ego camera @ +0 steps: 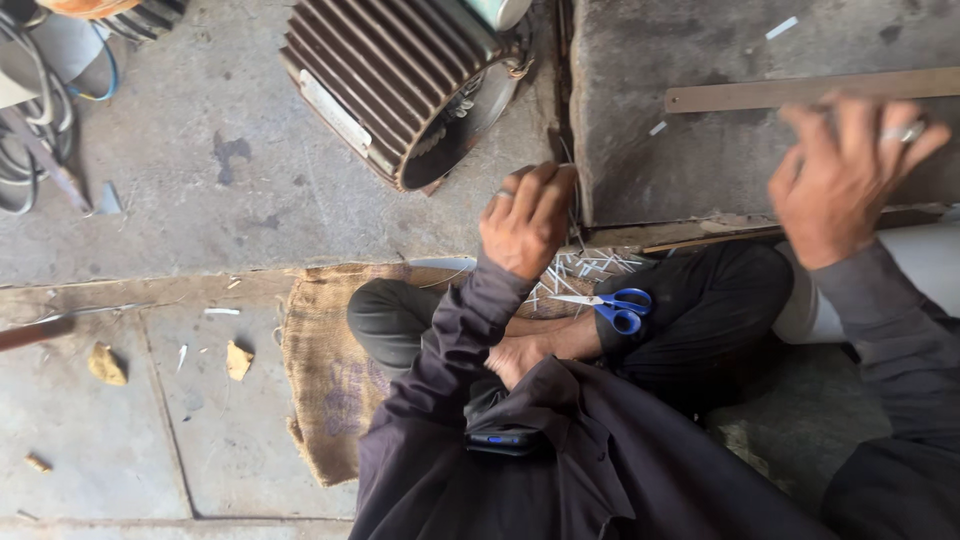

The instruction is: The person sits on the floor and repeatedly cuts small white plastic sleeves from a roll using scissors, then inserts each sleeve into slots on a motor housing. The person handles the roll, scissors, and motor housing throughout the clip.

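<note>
Hands over stone slab, seated cross-legged on burlap sack (320,370).
Left hand (527,218) curled shut at slab (700,150) edge; contents hidden. Right hand (845,175) blurred, fingers spread, resting on flat metal strip (760,94); grip unclear. Blue-handled scissors (612,304) lie on lap. Finned motor casing (400,85) cut off at top.

The left hand (527,218) hangs knuckles up with fingers curled under; the right hand (845,178) is raised, fingers spread and blurred.
</note>
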Available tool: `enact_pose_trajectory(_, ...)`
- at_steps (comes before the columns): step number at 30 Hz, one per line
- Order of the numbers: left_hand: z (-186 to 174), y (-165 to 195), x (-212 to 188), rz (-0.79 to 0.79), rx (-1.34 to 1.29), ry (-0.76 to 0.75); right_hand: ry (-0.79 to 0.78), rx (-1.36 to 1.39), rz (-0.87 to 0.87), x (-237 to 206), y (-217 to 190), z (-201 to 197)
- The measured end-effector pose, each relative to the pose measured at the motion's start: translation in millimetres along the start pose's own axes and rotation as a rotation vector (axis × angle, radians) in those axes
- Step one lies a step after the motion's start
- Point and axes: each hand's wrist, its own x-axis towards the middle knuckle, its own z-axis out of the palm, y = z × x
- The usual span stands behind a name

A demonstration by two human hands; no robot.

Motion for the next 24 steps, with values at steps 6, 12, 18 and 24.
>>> enact_pose_trajectory(6, 75, 3, 10, 0.285, 0.114, -0.192, -0.168, 0.662, -0.117, 43, 4, 39)
enact_pose_trajectory(12, 100, 34, 0, 0.084, 0.064, -0.254, -0.289, 0.672, -0.114, 87, -20, 46)
enact_pose_trajectory(18, 85, 77, -16, 0.013, 0.133, -0.239, -0.362, 1.281, 0.023, 95, -31, 18)
enact_pose_trajectory(24, 86, 101, -20, 0.025, 0.196, -0.361, -0.337, 0.863, -0.050, 64, -48, -13)
